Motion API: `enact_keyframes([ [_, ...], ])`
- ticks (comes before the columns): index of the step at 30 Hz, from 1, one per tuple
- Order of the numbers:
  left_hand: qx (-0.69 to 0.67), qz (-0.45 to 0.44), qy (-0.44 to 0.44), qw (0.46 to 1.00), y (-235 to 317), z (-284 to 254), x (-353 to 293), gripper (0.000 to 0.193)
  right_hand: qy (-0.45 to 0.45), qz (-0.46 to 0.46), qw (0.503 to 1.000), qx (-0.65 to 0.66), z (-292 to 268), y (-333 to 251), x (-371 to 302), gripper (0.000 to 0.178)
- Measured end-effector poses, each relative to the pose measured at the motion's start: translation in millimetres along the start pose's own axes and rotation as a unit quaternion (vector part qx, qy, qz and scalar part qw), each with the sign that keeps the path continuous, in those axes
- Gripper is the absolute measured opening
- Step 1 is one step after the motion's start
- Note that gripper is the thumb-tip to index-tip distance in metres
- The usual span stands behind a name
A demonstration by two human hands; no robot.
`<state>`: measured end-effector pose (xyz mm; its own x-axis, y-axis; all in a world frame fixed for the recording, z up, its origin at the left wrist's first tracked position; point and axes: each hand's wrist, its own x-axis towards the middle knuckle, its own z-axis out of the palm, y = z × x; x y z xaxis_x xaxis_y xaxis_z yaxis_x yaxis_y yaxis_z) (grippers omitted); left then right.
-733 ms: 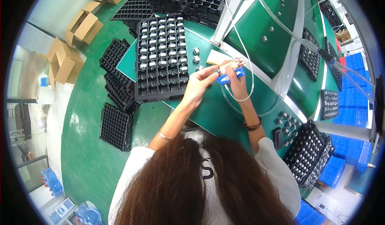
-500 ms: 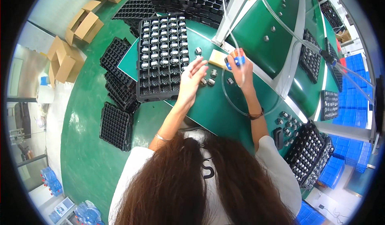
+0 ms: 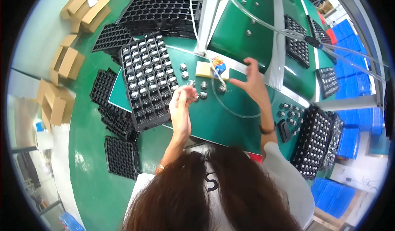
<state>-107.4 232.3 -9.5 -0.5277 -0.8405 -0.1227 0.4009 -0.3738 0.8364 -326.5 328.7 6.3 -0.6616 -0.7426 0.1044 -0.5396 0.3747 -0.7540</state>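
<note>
My left hand (image 3: pixel 180 109) is beside the right edge of a black compartment tray (image 3: pixel 150 126). Its fingers are curled together; whatever they may hold is hidden. Shiny metal cylindrical parts (image 3: pixel 204 85) lie on the green tabletop just past its fingertips. More such parts stand in rows in the tray, whose near rows have bare pockets. My right hand (image 3: pixel 255 85) is raised over the table, thumb and fingers spread, holding nothing. To its left, a blue and orange hand tool (image 3: pixel 220 67) with a clear hose lies on a yellow block (image 3: pixel 203 69).
Stacked black trays (image 3: pixel 158 15) stand behind the filled one; others (image 3: pixel 122 157) are at floor level on the left. A metal post (image 3: pixel 207 21) and loose clear hose border the green conveyor (image 3: pixel 242 37). Loose metal parts (image 3: pixel 290 113) and filled trays (image 3: pixel 312 140) sit at right.
My right hand has let go of the blue and orange tool and opened. My left hand's fingers have curled in. The whole view has shifted; another person's arm shows at the top.
</note>
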Motion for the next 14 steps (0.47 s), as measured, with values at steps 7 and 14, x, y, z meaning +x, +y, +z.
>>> enact_keyframes([
  [7,0.129,0.189,-0.18,0.957,24,54,-15,0.019,0.238,-0.229,0.94,-0.087,-97,-133,-98,0.026],
  [14,0.055,0.25,-0.29,0.922,13,134,-39,0.022,0.772,-0.253,0.573,-0.109,-84,-229,-151,0.087],
])
